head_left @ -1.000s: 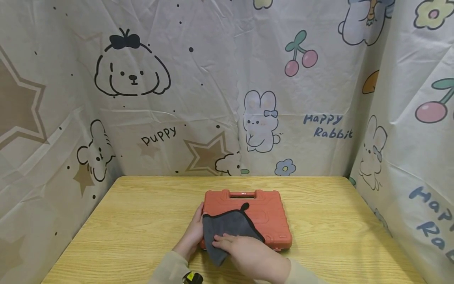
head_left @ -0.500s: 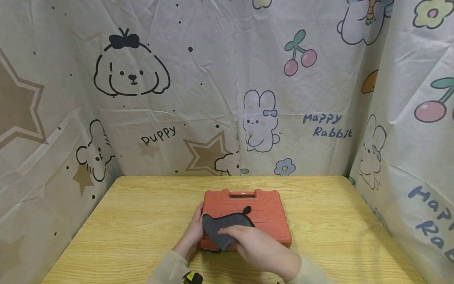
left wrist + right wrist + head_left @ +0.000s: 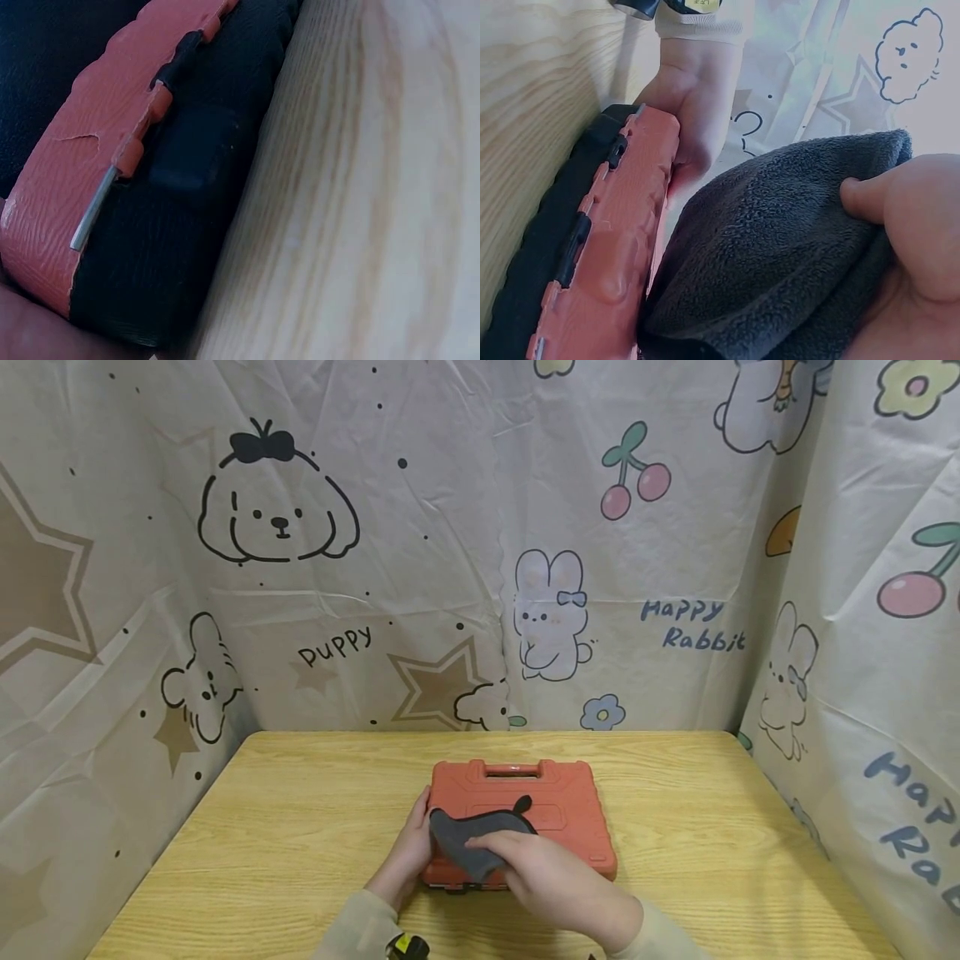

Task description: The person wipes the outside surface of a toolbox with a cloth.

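Observation:
A red case (image 3: 570, 802) with a built-in handle lies flat on the wooden table, its black lower half showing in both wrist views. My left hand (image 3: 408, 852) holds the case by its left side, fingers along that edge. With the thumb on top, my right hand (image 3: 551, 885) pinches a dark grey cloth (image 3: 780, 225) over the front left of the lid. The cloth is bunched toward the hand, and its black-edged far side with a small loop (image 3: 522, 805) lies across the lid. The right fingers beneath the cloth are hidden.
Black latches (image 3: 574, 249) sit along the case's front side. A metal pin (image 3: 94, 208) sticks out at the seam in the left wrist view. Behind and beside the table (image 3: 300, 827) hang printed curtains (image 3: 420, 527).
The right hand went from lying flat on the cloth to pinching it. The cloth's near corner has lifted and bunched up, uncovering more of the case's front edge. The left hand stays put.

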`<state>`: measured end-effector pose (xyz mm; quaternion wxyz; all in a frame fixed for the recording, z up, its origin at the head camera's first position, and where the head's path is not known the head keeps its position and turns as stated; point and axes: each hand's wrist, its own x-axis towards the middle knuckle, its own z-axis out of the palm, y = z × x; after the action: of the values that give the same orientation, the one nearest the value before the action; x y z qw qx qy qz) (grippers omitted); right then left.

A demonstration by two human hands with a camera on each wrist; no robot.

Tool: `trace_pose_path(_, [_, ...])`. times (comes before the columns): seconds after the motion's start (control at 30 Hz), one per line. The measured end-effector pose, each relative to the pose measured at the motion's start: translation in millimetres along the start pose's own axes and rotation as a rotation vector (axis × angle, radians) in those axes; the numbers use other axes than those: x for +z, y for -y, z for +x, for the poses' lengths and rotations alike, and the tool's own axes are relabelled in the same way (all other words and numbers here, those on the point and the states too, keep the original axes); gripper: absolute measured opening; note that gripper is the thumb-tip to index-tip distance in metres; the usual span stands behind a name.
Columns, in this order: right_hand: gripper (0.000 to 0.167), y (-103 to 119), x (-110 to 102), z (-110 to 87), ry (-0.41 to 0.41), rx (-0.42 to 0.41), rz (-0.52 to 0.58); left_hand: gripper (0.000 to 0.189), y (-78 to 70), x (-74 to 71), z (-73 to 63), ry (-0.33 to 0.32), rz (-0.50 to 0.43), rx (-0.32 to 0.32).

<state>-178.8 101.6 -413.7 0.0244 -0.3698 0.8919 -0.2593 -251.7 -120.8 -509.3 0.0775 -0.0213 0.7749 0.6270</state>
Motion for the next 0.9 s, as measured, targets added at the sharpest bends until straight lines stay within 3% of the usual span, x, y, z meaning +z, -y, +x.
trace_pose_path(0.3, [0.049, -4.0, -2.0, -0.4, -0.001, 0.051, 0.061, 0.062, 0.8, 0.0, 0.8, -0.005, 0.002, -0.006])
trace_pose_path(0.53, [0.037, -7.6, -12.4, 2.9, -0.116, 0.024, 0.136, 0.058, -1.5, 0.5, -0.1, -0.018, 0.020, -0.018])
trace_pose_path(0.77, [0.034, -11.2, -38.4, 15.3, -0.201, 0.023, 0.077, 0.059, -1.2, 0.1, 0.5, -0.014, 0.018, -0.041])
trace_pose_path(0.9, [0.034, -18.3, -55.1, 26.1, -0.262, -0.001, -0.009, 0.059, -0.7, 0.4, 1.2, -0.017, 0.013, -0.043])
